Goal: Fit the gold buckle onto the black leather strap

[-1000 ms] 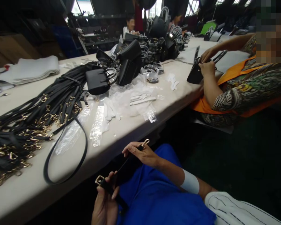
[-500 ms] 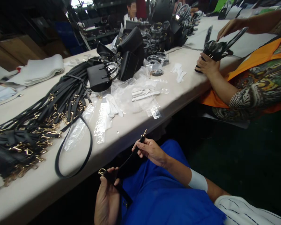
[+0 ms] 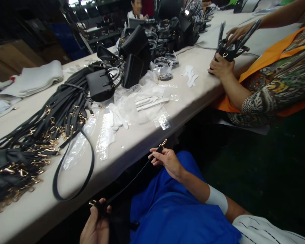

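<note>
A black bag strap [image 3: 132, 180] stretches between my two hands, over my blue-covered lap. My right hand [image 3: 167, 162] pinches it near one end, where a gold snap hook [image 3: 164, 143] sticks up past the fingers. Lower down, my left hand [image 3: 96, 222] is closed on another part of the strap, with gold hardware [image 3: 92, 202] showing by the thumb. Left of my hands, a large bundle of black straps [image 3: 63, 101] with gold hooks lies on the table. One strap loop [image 3: 93, 162] hangs over the table's front edge.
On the pale table [image 3: 132, 142] lie clear plastic sleeves [image 3: 104, 135], white gloves [image 3: 118, 117] and a black handbag [image 3: 99, 84]. More bags [image 3: 165, 37] are piled behind. At the right, a co-worker's hands [image 3: 222, 66] hold a black bag [image 3: 228, 51].
My left hand has moved down and left, drawing the strap out longer. My right hand has shifted slightly right. The co-worker's upper hand has moved to the bag's opening.
</note>
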